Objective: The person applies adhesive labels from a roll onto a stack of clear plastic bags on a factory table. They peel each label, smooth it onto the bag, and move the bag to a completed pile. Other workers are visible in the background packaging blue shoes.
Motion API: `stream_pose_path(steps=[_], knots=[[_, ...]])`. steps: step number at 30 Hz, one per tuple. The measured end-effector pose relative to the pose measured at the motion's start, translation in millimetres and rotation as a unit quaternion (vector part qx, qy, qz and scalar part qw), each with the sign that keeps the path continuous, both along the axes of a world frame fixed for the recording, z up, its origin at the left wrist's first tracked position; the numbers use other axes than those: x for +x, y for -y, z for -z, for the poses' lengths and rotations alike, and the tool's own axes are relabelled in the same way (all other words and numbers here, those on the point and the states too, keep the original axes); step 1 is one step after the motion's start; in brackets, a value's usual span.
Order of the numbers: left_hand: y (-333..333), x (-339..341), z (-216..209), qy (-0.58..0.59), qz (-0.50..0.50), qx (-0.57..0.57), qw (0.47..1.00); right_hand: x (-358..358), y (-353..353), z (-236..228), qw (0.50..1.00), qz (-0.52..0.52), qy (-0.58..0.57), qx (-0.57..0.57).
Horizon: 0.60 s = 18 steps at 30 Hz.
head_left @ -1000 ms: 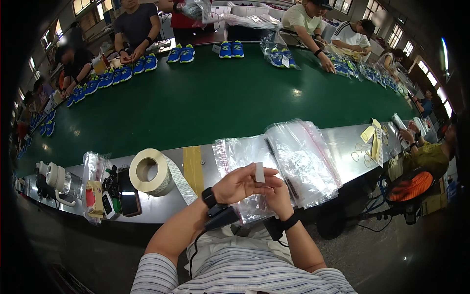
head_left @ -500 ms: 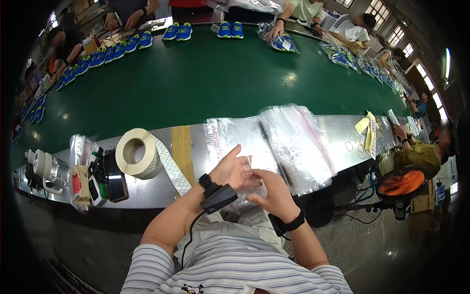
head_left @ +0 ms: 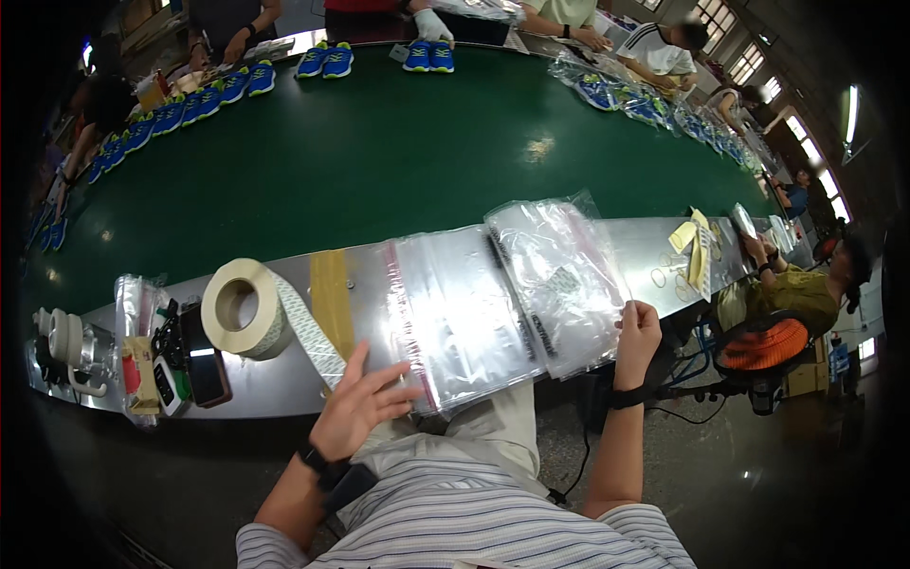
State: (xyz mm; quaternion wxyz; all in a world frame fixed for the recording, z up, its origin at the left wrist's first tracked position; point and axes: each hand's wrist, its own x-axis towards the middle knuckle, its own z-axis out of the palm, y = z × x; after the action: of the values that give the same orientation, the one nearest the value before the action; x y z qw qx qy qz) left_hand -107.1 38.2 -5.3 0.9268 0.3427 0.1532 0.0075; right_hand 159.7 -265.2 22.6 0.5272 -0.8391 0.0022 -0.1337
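Two stacks of clear plastic bags lie side by side on the metal ledge in front of me. By the lower left edge of the left stack [head_left: 464, 318] is my left hand [head_left: 365, 408], its fingers spread and nothing in it. My right hand [head_left: 638, 337] pinches the right edge of a clear plastic bag [head_left: 592, 313] on the right stack. A small patterned sticker [head_left: 563, 281] shows on that stack. Left of the bags stands a roll of stickers [head_left: 275, 327], its loose strip [head_left: 313, 346] running toward my left hand.
A green conveyor belt [head_left: 360, 161] runs beyond the ledge, with blue shoes [head_left: 201, 104] along its far side. A phone [head_left: 206, 356] and a clear jug [head_left: 81, 351] sit at left. Rubber bands [head_left: 661, 276] lie at right, near an orange fan [head_left: 763, 343]. Several people work around the belt.
My hands have parted from the middle: the left went left and down, the right moved right to the bag's edge. Across the belt, a person's white-gloved hand now touches a pair of shoes.
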Motion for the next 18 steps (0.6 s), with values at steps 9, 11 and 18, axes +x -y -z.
stream_pose_path(steps=[9, 11, 18], knots=[[8.1, -49.1, 42.1, -0.210, 0.081, 0.188, 0.956, -89.6, -49.2, -2.2, 0.960, -0.247, 0.093, -0.096], [24.6, -35.7, 37.1, -0.139, 0.041, 0.196, 0.970, -117.5, -85.3, -6.7, 0.910, -0.409, -0.017, -0.062], [23.6, -32.8, -9.4, -0.167, -0.057, 0.186, 0.967, -159.3, -136.2, 1.8, 0.713, -0.610, -0.338, 0.070]])
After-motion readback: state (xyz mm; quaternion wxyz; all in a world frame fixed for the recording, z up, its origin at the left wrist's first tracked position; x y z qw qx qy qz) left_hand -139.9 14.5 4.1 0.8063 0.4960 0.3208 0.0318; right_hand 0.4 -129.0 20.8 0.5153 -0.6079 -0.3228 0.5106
